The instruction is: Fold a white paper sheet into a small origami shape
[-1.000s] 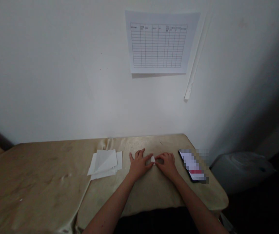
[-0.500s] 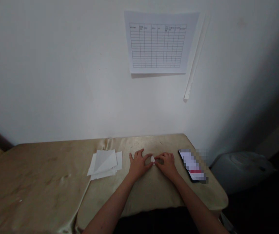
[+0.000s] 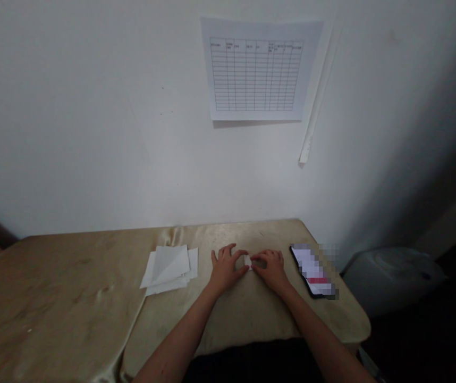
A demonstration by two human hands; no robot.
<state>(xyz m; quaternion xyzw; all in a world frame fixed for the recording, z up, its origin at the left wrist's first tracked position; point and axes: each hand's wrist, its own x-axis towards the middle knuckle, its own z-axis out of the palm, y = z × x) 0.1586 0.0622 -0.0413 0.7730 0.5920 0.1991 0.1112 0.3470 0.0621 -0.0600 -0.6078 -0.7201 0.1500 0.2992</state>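
Note:
Both hands rest on the tan cloth-covered table (image 3: 72, 298), meeting over a small folded piece of white paper (image 3: 247, 260). My left hand (image 3: 225, 267) lies with fingers curled over the paper's left side, thumb and forefinger pinching it. From the right, my right hand (image 3: 271, 268) has its fingertips pressed onto the same piece. Most of the paper is hidden under the fingers.
A small stack of white paper sheets (image 3: 169, 267) lies left of my hands. A phone (image 3: 311, 270) with a lit screen lies right of them near the table's edge. A printed grid sheet (image 3: 256, 72) hangs on the wall. A pale container (image 3: 391, 276) stands beyond the table's right corner.
My left fingers have curled in closer over the small paper. Both hands stay in the same place on the table.

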